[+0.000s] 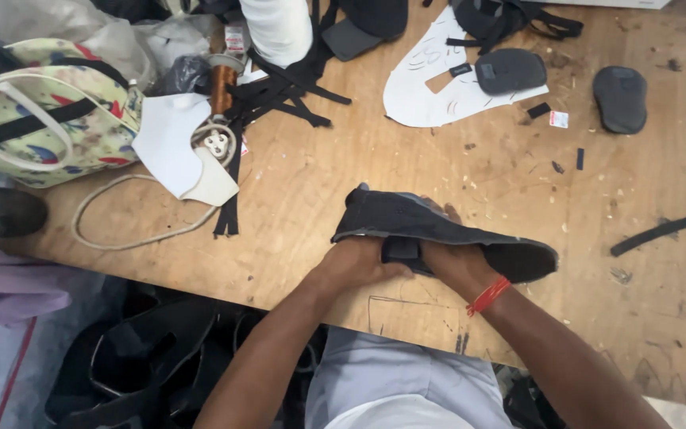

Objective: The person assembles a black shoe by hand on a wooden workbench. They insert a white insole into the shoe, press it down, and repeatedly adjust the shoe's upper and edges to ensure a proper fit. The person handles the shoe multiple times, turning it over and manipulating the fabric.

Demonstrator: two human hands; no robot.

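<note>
Head view: dark fabric piece [446,230] near tabletop [343,183] front edge, held by both hands. Left hand [356,266] closed on its underside tab, right hand [456,262] gripping beneath it, fingers poking past far edge. Grey pad [620,98] well apart, far right.

Table [343,171]: bare wood, scuffed, strewn with dark scraps.
Bag [49,111]: floral, pale handles, far left.
Cord [132,210]: pale, looped beside a white socket block [216,143].
Straps [279,95]: black, piled near a white roll [275,28].
Paper pattern [422,87]: white, curved, bearing a grey oval pad [510,70].
Second pad [621,97]: dark, alone toward the right edge.
Long strip [664,230]: black, lying slantwise at right.
Copper spool [222,83]: upright, next to the straps.
</note>
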